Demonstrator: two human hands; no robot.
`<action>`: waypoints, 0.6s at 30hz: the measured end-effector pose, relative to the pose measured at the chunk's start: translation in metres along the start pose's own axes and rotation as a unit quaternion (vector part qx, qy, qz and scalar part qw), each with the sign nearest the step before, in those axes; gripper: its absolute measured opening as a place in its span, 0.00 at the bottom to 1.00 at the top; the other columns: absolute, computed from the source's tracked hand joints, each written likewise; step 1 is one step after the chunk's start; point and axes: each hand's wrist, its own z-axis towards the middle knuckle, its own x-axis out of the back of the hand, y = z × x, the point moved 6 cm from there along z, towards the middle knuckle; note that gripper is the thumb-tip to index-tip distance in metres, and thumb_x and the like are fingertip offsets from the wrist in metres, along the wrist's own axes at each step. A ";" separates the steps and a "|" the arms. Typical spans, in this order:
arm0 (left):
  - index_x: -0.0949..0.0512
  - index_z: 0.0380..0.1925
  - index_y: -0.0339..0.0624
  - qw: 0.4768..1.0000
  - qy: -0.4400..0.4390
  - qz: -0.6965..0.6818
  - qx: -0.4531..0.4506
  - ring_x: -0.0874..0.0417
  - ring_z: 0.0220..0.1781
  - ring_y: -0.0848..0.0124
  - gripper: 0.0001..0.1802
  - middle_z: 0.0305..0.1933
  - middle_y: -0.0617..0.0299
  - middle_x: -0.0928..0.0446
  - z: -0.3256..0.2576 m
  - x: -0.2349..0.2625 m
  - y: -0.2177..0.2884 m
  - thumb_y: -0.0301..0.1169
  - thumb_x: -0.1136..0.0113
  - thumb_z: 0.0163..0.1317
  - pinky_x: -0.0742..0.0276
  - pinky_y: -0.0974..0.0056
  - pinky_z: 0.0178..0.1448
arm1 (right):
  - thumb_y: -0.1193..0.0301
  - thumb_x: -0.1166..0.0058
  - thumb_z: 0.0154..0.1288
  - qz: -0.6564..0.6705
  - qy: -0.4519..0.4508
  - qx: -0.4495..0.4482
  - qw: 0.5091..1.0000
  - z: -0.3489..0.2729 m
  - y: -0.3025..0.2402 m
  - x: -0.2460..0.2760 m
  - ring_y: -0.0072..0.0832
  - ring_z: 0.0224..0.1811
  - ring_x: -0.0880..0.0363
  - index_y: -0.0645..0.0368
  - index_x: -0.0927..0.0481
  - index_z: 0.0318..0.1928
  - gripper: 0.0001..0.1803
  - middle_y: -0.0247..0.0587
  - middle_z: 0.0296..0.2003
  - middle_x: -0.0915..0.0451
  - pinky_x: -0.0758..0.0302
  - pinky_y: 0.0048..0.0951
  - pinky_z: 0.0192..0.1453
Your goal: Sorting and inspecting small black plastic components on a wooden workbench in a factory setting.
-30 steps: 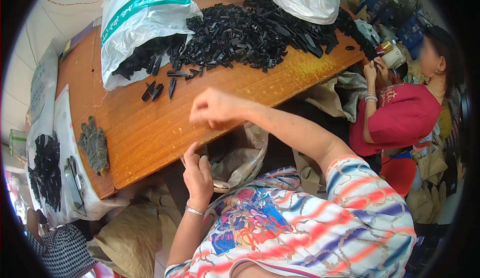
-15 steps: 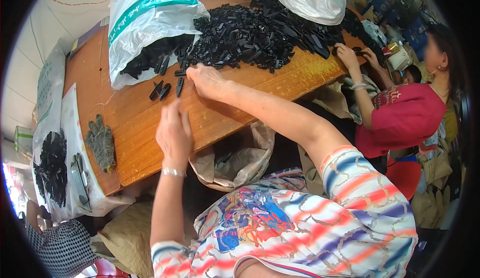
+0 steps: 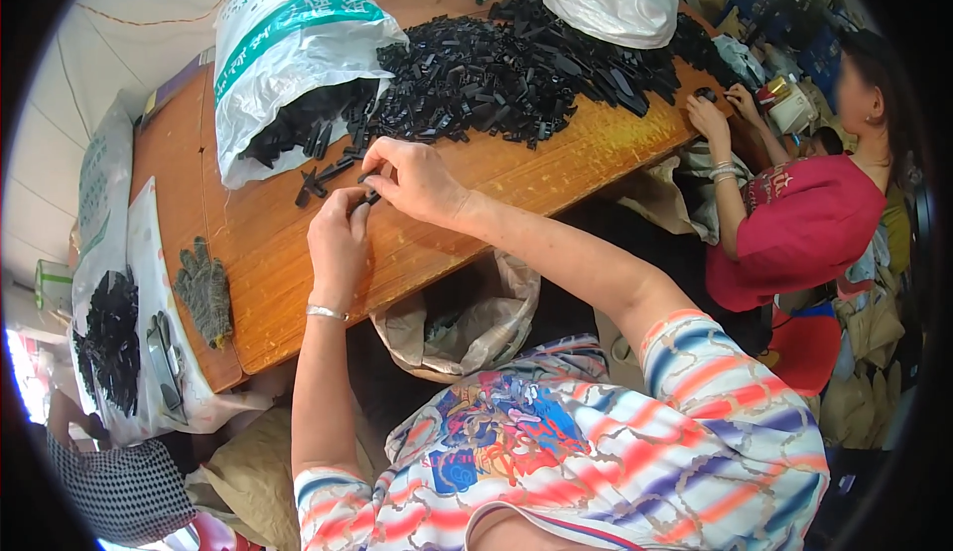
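My left hand [image 3: 338, 236] is closed on a small black plastic piece [image 3: 371, 197], whose end sticks out at the fingertips. Just above it, my right hand [image 3: 417, 180] pinches a dark part between thumb and forefinger; the fingers cover most of it. Both hands meet over the wooden table [image 3: 437, 238], fingertips nearly touching. A few loose black pieces [image 3: 310, 186] lie past my left fingertips. Behind them spreads a large heap of black plastic pieces [image 3: 476, 79], and more spill from the mouth of a white sack [image 3: 298, 50].
A grey knitted glove [image 3: 204, 293] lies at the table's left. An open paper-lined sack [image 3: 447, 347] stands below the near edge. Another white sack [image 3: 615, 0] rests behind the heap. At right, a person in a red shirt [image 3: 804, 218] works at the table with both hands.
My left hand has risen to the table pieces and closed on one. My right hand has shifted slightly right and down to meet it. Fewer loose pieces lie beside the sack.
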 end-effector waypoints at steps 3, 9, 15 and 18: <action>0.22 0.40 0.35 0.962 0.026 -0.245 0.115 0.25 0.31 0.81 0.08 0.33 0.67 0.22 -0.010 0.009 -0.012 0.28 0.42 0.64 0.28 0.75 0.36 | 0.77 0.39 0.56 -0.003 0.013 0.028 1.000 -0.006 -0.012 -0.010 0.23 0.22 0.22 0.63 0.25 0.33 0.08 0.40 0.24 0.21 0.25 0.27 0.27; 0.25 0.46 0.38 0.872 0.087 -0.462 0.139 0.26 0.34 0.83 0.11 0.37 0.69 0.24 -0.028 0.009 -0.005 0.28 0.43 0.66 0.30 0.77 0.37 | 0.78 0.43 0.62 0.378 0.062 -0.185 0.905 -0.029 -0.020 -0.031 0.15 0.21 0.25 0.65 0.25 0.38 0.06 0.34 0.26 0.22 0.28 0.18 0.22; 0.30 0.48 0.38 0.842 0.150 -0.504 0.122 0.25 0.39 0.78 0.10 0.40 0.64 0.24 -0.033 0.012 -0.005 0.27 0.47 0.68 0.27 0.72 0.46 | 0.76 0.44 0.63 0.129 0.071 0.004 0.989 -0.023 -0.038 -0.012 0.13 0.20 0.28 0.64 0.23 0.42 0.07 0.31 0.26 0.23 0.30 0.17 0.22; 0.34 0.50 0.38 0.823 0.118 -0.537 0.141 0.25 0.40 0.77 0.12 0.39 0.62 0.24 -0.038 0.010 -0.009 0.29 0.51 0.70 0.27 0.70 0.47 | 0.76 0.45 0.65 0.189 0.015 -0.082 0.978 -0.021 -0.035 -0.013 0.12 0.20 0.29 0.64 0.24 0.40 0.06 0.31 0.25 0.24 0.30 0.17 0.23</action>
